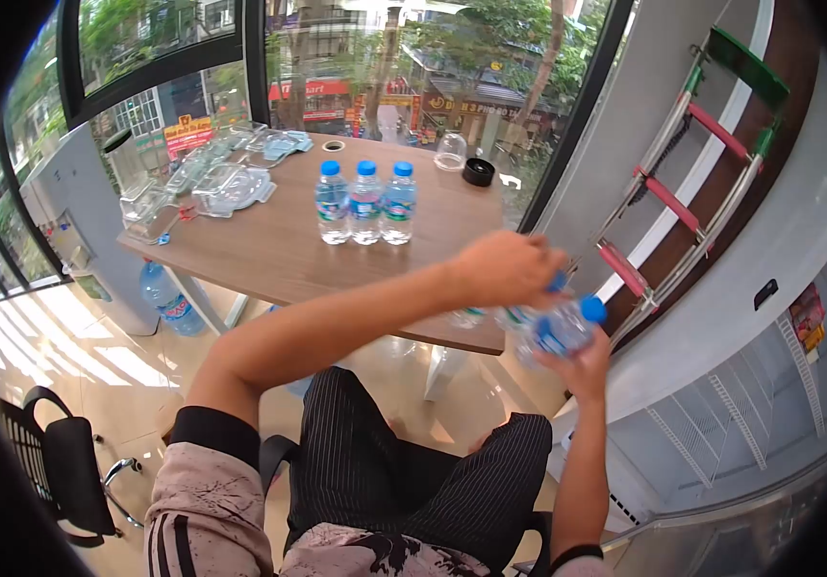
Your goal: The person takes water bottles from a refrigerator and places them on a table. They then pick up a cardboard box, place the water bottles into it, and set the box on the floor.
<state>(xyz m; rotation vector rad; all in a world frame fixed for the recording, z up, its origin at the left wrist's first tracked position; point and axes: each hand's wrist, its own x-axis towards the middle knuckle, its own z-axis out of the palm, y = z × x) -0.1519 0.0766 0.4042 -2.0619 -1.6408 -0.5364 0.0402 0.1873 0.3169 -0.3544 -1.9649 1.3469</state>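
Observation:
My right hand (582,363) is wrapped round a small clear water bottle (563,332) with a blue cap, tilted at the table's right front corner. My left hand (514,269) reaches across to the right, its fingers curled over the blue cap (557,282) of another water bottle beside it; motion blurs this hand. Below the left wrist, the lower part of a further bottle (469,317) shows on the table edge, its top hidden. Three water bottles (365,204) with blue caps stand upright in a row on the wooden table (269,245).
Clear plastic containers (231,188) lie at the table's left. A tape roll (334,146), a clear cup (450,152) and a black round object (478,172) sit at the back. A large water bottle (171,300) stands on the floor. A folding ladder (678,183) leans at right; an office chair (67,471) stands left.

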